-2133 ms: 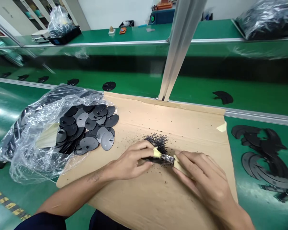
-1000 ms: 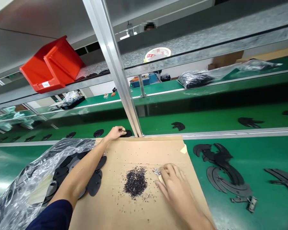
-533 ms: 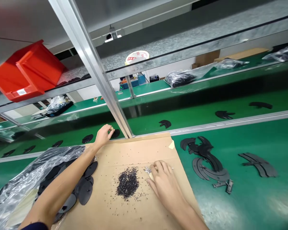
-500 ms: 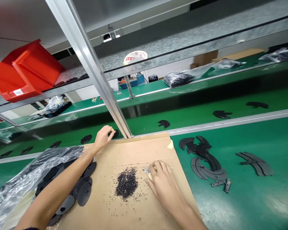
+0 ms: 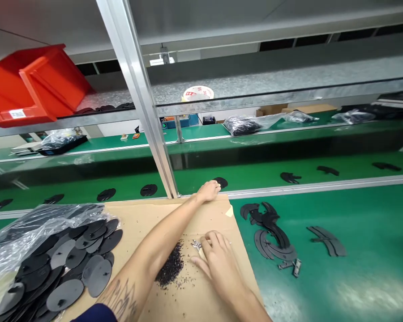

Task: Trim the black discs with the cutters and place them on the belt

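Observation:
My left hand [image 5: 209, 191] reaches over the far edge of the cardboard sheet [image 5: 147, 212], its fingertips closed at a dark flat part [image 5: 220, 182] on the green strip behind. Whether the fingers grip that part is hard to make out. My right hand [image 5: 217, 257] rests on the cardboard, fingers curled over a small pair of cutters [image 5: 197, 244] whose metal jaws point up and left. Beside it lies a heap of small black bits [image 5: 172, 267], partly hidden by my left forearm.
Black oval discs [image 5: 65, 294] are piled by a clear plastic bag [image 5: 30, 232] at left. Curved black parts [image 5: 272, 228] lie on the green table at right. A metal post [image 5: 147, 103] stands behind the cardboard; a red bin [image 5: 47, 85] and tape roll [image 5: 198, 93] sit above.
My left hand has moved right, past the metal post, to another dark part. The view has turned, and more of the disc pile shows. My right hand stays with the cutters.

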Demonstrator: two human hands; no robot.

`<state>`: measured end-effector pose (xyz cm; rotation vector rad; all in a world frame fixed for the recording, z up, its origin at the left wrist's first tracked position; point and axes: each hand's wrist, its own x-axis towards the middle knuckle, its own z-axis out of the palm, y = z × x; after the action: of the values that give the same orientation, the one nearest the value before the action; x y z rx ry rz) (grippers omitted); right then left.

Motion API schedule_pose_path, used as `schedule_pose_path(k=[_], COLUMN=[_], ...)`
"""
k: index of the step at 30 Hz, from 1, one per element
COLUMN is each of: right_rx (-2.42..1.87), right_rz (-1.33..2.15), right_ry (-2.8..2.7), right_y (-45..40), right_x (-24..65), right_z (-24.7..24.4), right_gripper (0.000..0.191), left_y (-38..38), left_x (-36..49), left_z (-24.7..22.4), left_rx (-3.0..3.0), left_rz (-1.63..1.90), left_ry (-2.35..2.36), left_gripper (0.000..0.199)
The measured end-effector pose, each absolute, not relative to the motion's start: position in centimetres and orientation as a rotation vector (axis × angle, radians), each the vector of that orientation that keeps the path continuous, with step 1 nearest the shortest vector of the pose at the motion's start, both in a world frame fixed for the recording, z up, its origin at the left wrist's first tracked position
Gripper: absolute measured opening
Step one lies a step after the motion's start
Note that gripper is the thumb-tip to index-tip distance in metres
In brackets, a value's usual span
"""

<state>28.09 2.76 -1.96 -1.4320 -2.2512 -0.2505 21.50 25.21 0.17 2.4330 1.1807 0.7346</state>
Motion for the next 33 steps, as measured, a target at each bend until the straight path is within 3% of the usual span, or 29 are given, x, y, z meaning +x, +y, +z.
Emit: schedule_pose_path(k=[5,12,17,20,24,28,33], right_rx=[-1.383,-1.253,-0.895,-0.835,-0.929,-1.066,-1.214], right_rz=[-0.326,-0.318,-0.167,-0.078,0.080,0.406,1.145], right_ry=[-2.133,-1.904,-2.161,-2.125,-2.032,-1.935,-1.649], right_y=[2.9,4.1,5.0,4.7,4.2,4.3,4.3], right_x=[28.2,28.4,27.8,27.1,26.7,26.3,25.6], right_z=[-0.8,0.2,-2.6,-3.5,-2.7,-1.3,-0.5], right_gripper=[0.017,0.060,0.050,0.043,0.035,0.034,0.056], left_y=[25.7,15.6,6.7,4.7,5.3,6.4,5.6], left_x=[20.2,11.7,6.3,1.4,-6.6,-12.6,-14.7], left_z=[0.6,1.7,2.5,3.7,4.4,3.3,2.7], left_rx=[2.268,2.124,2.140,2.263,2.374,2.255,2.175], left_rz=[0.841,0.878,0.745,0.662,0.385,0.457,0.696], left_ry=[1.197,1.075,0.954,1.246,1.857,2.117,2.120], left_gripper=[0.028,0.007,0.013,0.006,0.024,0.019,0.018])
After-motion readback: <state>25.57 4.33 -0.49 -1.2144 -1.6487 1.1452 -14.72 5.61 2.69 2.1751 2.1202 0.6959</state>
